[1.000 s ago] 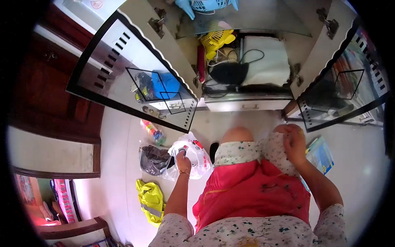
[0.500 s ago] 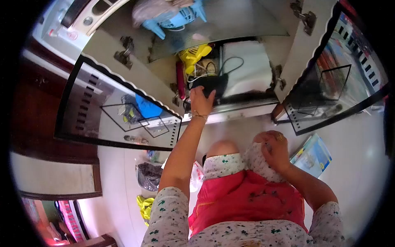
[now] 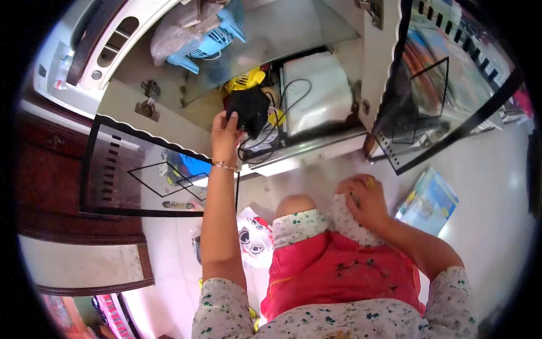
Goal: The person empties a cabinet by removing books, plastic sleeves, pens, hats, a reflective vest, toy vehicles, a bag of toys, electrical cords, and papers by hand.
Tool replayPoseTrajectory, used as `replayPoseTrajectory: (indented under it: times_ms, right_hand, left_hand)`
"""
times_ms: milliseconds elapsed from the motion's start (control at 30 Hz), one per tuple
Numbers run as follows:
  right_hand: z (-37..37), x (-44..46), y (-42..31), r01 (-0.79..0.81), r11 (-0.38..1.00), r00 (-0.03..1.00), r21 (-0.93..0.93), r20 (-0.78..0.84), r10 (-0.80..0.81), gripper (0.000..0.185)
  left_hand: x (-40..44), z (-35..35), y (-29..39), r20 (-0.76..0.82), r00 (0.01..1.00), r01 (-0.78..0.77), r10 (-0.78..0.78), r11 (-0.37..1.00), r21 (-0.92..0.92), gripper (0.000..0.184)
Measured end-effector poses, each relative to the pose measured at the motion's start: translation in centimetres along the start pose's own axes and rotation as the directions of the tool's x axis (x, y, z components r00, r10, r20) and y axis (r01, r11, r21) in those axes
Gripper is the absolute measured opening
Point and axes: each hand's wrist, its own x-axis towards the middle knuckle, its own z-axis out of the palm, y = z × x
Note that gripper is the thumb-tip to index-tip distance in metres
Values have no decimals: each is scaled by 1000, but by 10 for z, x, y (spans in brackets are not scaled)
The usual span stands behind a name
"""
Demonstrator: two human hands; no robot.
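Observation:
My left hand (image 3: 224, 131) pinches the edge of a limp black item (image 3: 249, 110), whose exact kind I cannot make out, at the front of the cabinet's lower shelf. A dark cable (image 3: 302, 81) loops beside it and hangs over the shelf edge. Behind the black item lies a yellow plastic thing with slots (image 3: 247, 79), partly covered. To its right is a white, flat, shiny package (image 3: 316, 93). My right hand (image 3: 364, 199) rests on my knee, fingers laid over the patterned cloth, with nothing seen in it.
Two glass doors (image 3: 144, 213) (image 3: 450, 133) swing outward on either side. On the glass shelf (image 3: 282, 42) above stands a light blue plastic item (image 3: 212, 44) beside plastic bags. A colourful flat book or packet (image 3: 429, 202) and a white printed bag (image 3: 255, 240) lie on the floor.
My left hand has lifted the black item and moved it left, and its cable now trails over the shelf edge. The view has shifted slightly. My right hand stays on the knee.

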Motion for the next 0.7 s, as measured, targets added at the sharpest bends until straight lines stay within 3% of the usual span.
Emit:
replayPoseTrajectory:
  times_ms: [33, 100, 133, 200, 267, 300, 333, 367, 400, 433, 467, 500, 533, 567, 600, 633, 667, 700]
  right_hand:
    - [2, -4, -3, -2, 1000, 1000, 8, 6, 2, 22]
    - [6, 0, -4, -7, 998, 997, -54, -74, 3, 19]
    - [5, 3, -3, -1, 999, 996, -54, -86, -3, 19]
    - [6, -3, 0, -8, 994, 999, -109, -32, 4, 18]
    - [16, -3, 13, -72, 997, 997, -17, -18, 72, 23]
    - [18, -1, 17, -141, 987, 990, 74, 2, 141, 28]
    - [14, 0, 13, -136, 988, 991, 72, 2, 136, 28]
    - [9, 3, 3, -192, 950, 981, 245, 11, 195, 35]
    - [6, 5, -6, -245, 879, 967, 409, 34, 253, 42]
    - [7, 9, -13, -249, 879, 966, 407, 42, 254, 42]
    - [9, 15, -19, -48, 949, 997, 312, -47, 66, 45]
    - [8, 19, -23, 158, 968, 984, 197, -116, -137, 48]
    - [2, 21, -26, 163, 967, 984, 196, -110, -143, 48]
    - [-7, 22, -29, -41, 939, 982, 343, 188, -26, 45]
    - [-13, 23, -30, -274, 869, 874, 412, 483, 46, 42]
    - [-4, 24, -22, -373, 825, 835, 426, 542, 98, 38]
    - [3, 24, -16, -367, 827, 834, 425, 544, 91, 38]
    - [7, 25, -14, -388, 838, 869, 383, 455, 195, 35]
  left_hand:
    - [-5, -7, -4, -5, 1000, 5, -5, 1000, 7, 15]
    - [-9, -18, -9, 105, 982, 175, -157, 966, -193, 14]
    - [-29, -10, 9, 193, 971, 195, -139, 931, -310, 16]
    - [-61, -3, 20, 275, 957, 195, -96, 911, -363, 19]
    - [-87, -2, -4, 342, 934, 205, -98, 935, -290, 23]
    - [-108, 7, -5, 220, 945, 246, -240, 969, 1, 32]
    - [-120, 2, -28, 324, 918, 252, -229, 967, -28, 39]
    - [-133, 3, -44, 462, 882, 40, -86, 993, 109, 40]
    - [-160, 16, -27, 447, 848, 297, -284, 954, 41, 37]
    - [-164, 16, -33, 658, 750, -59, -65, 985, 164, 35]
    - [-175, 13, -36, 608, 686, 351, -400, 913, 205, 32]
    - [-179, 16, -34, 679, 675, 180, -287, 957, 226, 31]
    - [-182, 17, -33, 746, 642, 1, -177, 973, 230, 30]
    - [-180, 15, -33, 742, 647, -30, -174, 967, 253, 32]
    - [-180, 18, -27, 737, 654, -28, -171, 968, 250, 32]
    - [-182, 26, -17, 649, 735, 104, -196, 978, 179, 35]
    - [-183, 32, -13, 554, 799, 223, -234, 971, 88, 38]
    - [-184, 35, -25, 539, 800, 287, -264, 957, 42, 43]
